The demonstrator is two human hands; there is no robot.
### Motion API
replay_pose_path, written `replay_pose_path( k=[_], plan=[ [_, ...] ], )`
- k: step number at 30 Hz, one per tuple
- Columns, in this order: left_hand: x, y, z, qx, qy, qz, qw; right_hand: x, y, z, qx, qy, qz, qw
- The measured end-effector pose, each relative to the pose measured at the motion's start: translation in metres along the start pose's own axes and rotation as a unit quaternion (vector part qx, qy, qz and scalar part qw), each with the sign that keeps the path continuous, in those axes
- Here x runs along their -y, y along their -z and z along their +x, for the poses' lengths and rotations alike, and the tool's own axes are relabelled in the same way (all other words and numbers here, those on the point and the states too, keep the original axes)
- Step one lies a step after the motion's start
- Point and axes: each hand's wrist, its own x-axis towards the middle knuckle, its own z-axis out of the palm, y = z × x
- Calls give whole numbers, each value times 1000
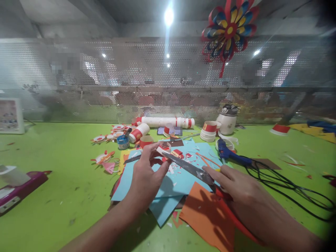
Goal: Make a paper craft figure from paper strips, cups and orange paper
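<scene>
My left hand (147, 175) is closed in a pinch on a small red-and-white paper piece (164, 148), held above light blue paper sheets (175, 182). My right hand (244, 196) grips red-handled scissors (191, 168). Their long blades point up and left, with the tips reaching the paper piece at my left fingers. An orange sheet (207, 217) lies under my right hand.
On the green table (57, 196) stand red-and-white paper cups (209, 130), a long stack of cups lying down (164, 122), a white jar (227, 119), a blue glue gun (231, 154) with a black cord (283, 185), cut paper shapes (105, 159) and a purple device (18, 187) at left.
</scene>
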Motion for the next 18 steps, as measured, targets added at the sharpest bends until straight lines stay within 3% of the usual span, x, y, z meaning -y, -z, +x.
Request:
replay_pose_path(
  k=[18],
  plan=[
    [0, 1, 0, 2, -6, 50, 999, 0, -4, 2, -19, 8, -20, 1000]
  ],
)
